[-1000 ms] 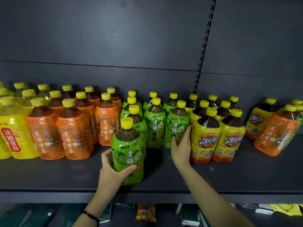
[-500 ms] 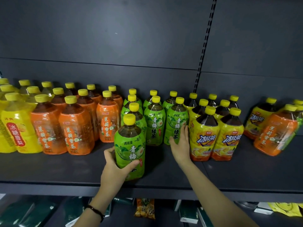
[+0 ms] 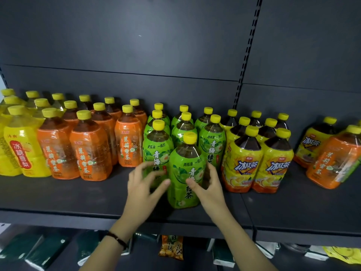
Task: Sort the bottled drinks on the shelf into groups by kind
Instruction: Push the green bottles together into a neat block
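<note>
Dark shelf [image 3: 78, 196]: right hand [image 3: 210, 187] grips green bottle [image 3: 182, 169] labelled 青梅绿茶.

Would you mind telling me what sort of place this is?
Probably a shop aisle: a dark grey metal shelf with a slotted upright, rows of yellow-capped green-labelled plastic tea bottles, and a packaged snack bag on the tier below.

green bottle [image 3: 180, 167] 青梅绿茶, yellow bottle [image 3: 244, 153] 冰红茶
</note>
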